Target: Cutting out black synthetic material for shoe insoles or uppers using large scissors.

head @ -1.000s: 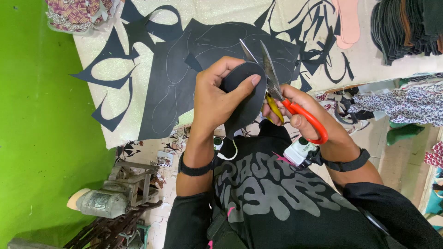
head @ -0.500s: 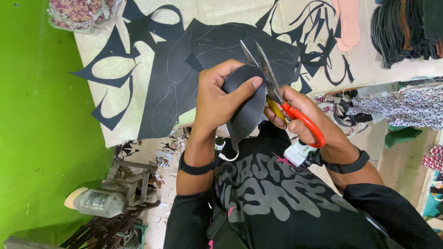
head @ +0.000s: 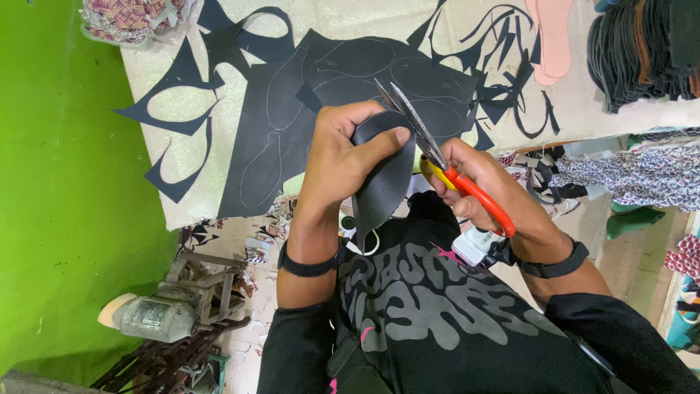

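Note:
My left hand [head: 339,157] grips a black sole-shaped piece of sheet material [head: 383,193], thumb on its upper edge, holding it above my lap. My right hand [head: 485,193] holds scissors with red and yellow handles [head: 452,171]; their blades are slightly apart at the piece's top right edge. Behind the hands, a large black sheet [head: 306,109] with traced outlines lies on the pale table [head: 219,201].
Black offcuts [head: 179,124] lie scattered over the table. A pink sole shape [head: 554,36] and a stack of dark cut pieces [head: 642,51] sit at the top right. A green wall [head: 65,182] is at left, a small motor [head: 157,317] lies on the floor below, and patterned cloth [head: 642,175] is at right.
The scissors have shifted slightly along the piece's top edge, and my left hand has turned the black piece a little. The view has drifted slightly.

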